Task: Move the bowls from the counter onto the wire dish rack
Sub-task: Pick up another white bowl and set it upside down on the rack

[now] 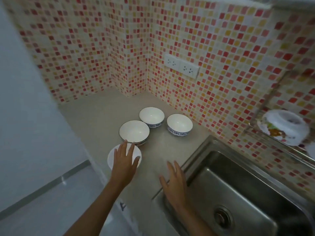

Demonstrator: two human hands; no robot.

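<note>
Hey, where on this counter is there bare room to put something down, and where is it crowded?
Free: the grey counter behind the bowls toward the tiled corner, and the strip between the bowls and the steel sink, where the right hand hovers. Crowded: the middle, with three white blue-patterned bowls close together and a white dish under the left hand.

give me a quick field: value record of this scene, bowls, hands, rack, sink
bowls on counter: four white ceramic bowls; nearest bowl, large dark-rimmed bowl, two blue-patterned bowls
counter: pale grey worktop
left hand: open, fingers spread over the nearest bowl, contact unclear
right hand: open, empty, over the counter edge by the sink
wire dish rack: on the tiled wall, right, holding a white upturned dish
sink: stainless steel basin, empty
task progress: no counter bowl lifted yet
</note>
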